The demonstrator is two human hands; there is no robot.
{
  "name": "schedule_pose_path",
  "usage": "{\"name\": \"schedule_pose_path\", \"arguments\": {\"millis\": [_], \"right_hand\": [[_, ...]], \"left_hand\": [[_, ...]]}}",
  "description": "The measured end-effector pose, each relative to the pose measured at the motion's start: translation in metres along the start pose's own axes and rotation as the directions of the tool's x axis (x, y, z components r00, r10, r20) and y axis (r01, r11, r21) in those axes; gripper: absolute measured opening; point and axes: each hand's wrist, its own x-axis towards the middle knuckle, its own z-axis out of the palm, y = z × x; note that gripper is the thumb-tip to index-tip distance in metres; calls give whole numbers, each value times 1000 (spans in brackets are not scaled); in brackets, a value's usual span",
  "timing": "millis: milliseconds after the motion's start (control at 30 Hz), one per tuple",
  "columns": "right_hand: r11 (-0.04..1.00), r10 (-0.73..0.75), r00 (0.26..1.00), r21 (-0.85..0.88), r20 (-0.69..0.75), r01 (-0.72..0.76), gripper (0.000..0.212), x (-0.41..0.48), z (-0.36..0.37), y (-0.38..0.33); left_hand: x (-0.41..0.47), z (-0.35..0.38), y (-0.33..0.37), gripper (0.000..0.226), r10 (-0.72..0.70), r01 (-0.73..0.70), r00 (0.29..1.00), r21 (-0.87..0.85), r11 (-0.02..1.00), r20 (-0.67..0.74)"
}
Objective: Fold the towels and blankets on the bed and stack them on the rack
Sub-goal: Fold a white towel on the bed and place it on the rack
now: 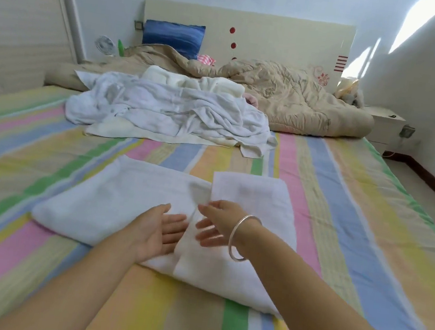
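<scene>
A white towel (113, 201) lies partly folded on the striped bed sheet (342, 207) in front of me. Its right part is doubled over and forms a flap (251, 193). My left hand (159, 229) rests flat on the towel near its middle, fingers straight. Close beside it, my right hand (217, 222), with a silver bangle on the wrist, hovers over the fold line with fingers extended and slightly blurred. Neither hand grips cloth. Farther up the bed sits a heap of unfolded white towels (168, 109), with cream ones behind it.
A crumpled beige quilt (287, 96) lies along the headboard with a blue pillow (171, 37) behind it. A small fan (105, 45) stands at the back left. A nightstand (386, 122) sits right of the bed. No rack is in view.
</scene>
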Motion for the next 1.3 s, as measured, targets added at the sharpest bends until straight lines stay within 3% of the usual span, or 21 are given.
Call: {"name": "schedule_pose_path", "arguments": {"millis": [100, 200, 300, 433, 533, 600, 667, 733, 800, 933, 1033, 1100, 1200, 1267, 1300], "right_hand": [[998, -33, 999, -47, 8, 33, 26, 5, 17, 18], [960, -251, 962, -160, -109, 232, 15, 2, 6, 33], [765, -503, 850, -541, -159, 351, 24, -6, -18, 50], [529, -646, 744, -802, -171, 276, 19, -14, -51, 58], [461, -643, 744, -868, -185, 183, 20, -11, -72, 64], [440, -630, 751, -888, -199, 134, 26, -7, -77, 70], [399, -602, 780, -910, -171, 108, 54, -3, -77, 76], [367, -537, 833, -926, -135, 86, 78, 1, -78, 80], [358, -484, 865, -932, -132, 58, 87, 2, -79, 79], [356, -475, 871, -932, -123, 62, 71, 1, -74, 72], [332, -473, 876, -940, -98, 74, 76, 1, -65, 70], [319, -452, 888, -945, -83, 73, 76, 2, -59, 70], [203, -378, 926, -977, -11, 71, 85, 3, -50, 72], [134, -339, 941, -990, -6, 42, 64, 4, -49, 66], [110, -354, 935, -993, -8, 33, 54, 6, -52, 61]], "left_hand": [[8, -17, 0, 45, -42, 42, 997, 9, 999, 61], [16, -6, 1, 31, 52, -65, 997, 215, 975, 64], [21, 17, 1, 34, 228, -217, 973, 510, 832, 43], [33, 42, 4, 33, 292, -227, 956, 650, 725, 8], [39, 54, 1, 29, 317, -195, 947, 711, 675, -41], [40, 58, 0, 45, 320, -157, 944, 756, 636, -73], [41, 59, -1, 28, 348, -157, 935, 807, 569, -64], [43, 60, -2, 42, 388, -166, 919, 829, 533, -65], [44, 61, 1, 50, 465, -200, 884, 854, 480, -54], [39, 63, 16, 34, 589, -250, 807, 883, 398, -37], [39, 62, 23, 13, 622, -245, 782, 893, 376, -48], [40, 56, 19, 18, 589, -193, 806, 916, 353, -57], [43, 48, 5, 35, 493, -93, 866, 940, 330, -88], [50, 48, 2, 56, 451, -85, 889, 940, 330, -77], [54, 48, 6, 67, 425, -116, 903, 918, 379, -61]]}}
